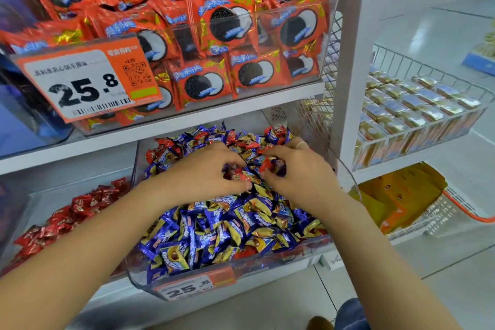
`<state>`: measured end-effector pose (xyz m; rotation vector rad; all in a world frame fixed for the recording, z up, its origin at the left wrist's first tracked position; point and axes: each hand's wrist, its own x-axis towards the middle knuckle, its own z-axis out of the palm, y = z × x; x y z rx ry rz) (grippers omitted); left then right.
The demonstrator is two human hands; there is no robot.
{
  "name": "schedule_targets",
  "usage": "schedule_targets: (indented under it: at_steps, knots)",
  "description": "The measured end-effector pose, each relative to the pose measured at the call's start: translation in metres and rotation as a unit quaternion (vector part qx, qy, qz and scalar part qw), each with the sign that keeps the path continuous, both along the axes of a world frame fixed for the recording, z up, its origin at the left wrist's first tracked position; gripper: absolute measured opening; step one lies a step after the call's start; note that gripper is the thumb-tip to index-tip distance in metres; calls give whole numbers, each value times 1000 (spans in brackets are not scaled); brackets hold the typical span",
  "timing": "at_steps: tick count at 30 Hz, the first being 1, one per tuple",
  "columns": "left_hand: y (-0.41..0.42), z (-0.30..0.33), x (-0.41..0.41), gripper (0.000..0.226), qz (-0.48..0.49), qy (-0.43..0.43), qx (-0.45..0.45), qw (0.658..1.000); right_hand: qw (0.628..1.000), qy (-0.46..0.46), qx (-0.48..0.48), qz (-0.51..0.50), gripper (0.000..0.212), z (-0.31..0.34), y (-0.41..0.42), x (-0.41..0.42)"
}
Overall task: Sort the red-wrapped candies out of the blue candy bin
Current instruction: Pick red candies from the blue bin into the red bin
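Setting: shop aisle, white shelving unit with tiers of clear bins, pale tiled floor to the right.
Upper tier: clear bin packed with orange-red sandwich cookie packs; an orange price tag reading 25.8 is fixed to its front.
Lower tier, centre: blue candy bin, a clear tub heaped with blue-and-yellow wrapped candies; it carries its own small 25.8 tag on the front lip.
Lower tier, left: neighbouring bin holding a pile of red-wrapped candies, just beside the blue one.
Right side: wire basket of gold-wrapped blocks; below it, yellow-orange packs.
Stray reds: scattered red-wrapped pieces mixed into the back half of the blue heap.
Left hand: palm down on the heap, fingers curled round red pieces; how many it holds, cannot tell.
Right hand: ring on one finger, thumb and fingers pinching a red candy just above the heap, close to the left fingertips.
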<state>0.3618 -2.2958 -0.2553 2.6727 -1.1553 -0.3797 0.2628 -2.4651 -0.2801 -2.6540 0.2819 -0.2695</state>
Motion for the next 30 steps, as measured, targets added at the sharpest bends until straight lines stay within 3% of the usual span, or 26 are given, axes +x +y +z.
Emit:
schedule_targets:
  at_steps: [3,5,9,15,18,22,25,30]
  knots:
    - [1,-1,-2,36,-1,-12,22,1000,1000,-10,-29,4,25,-9,3,7]
    - [0,-1,-2,28,-6,-30,11,999,998,-56,-12,-2,15,-9,4,9]
    - [2,-3,-5,30,-17,-27,-10,999,994,-98,49,-28,16,3,-3,8]
    - [-16,1,7,31,102,-93,-117,984,987,-69,79,-125,20,10,-33,7]
    - [-41,-4,25,29,105,-105,-103,983,989,-46,76,-114,21,8,-41,5]
    - [-68,-11,36,61,64,22,-71,995,996,-36,37,-71,27,0,-37,15]
    - [-80,-19,36,44,22,31,12,999,998,-22,14,-54,32,-8,-37,26]
    - [-68,-19,31,37,-16,-3,11,1000,999,28,-15,-43,39,-14,-39,38]
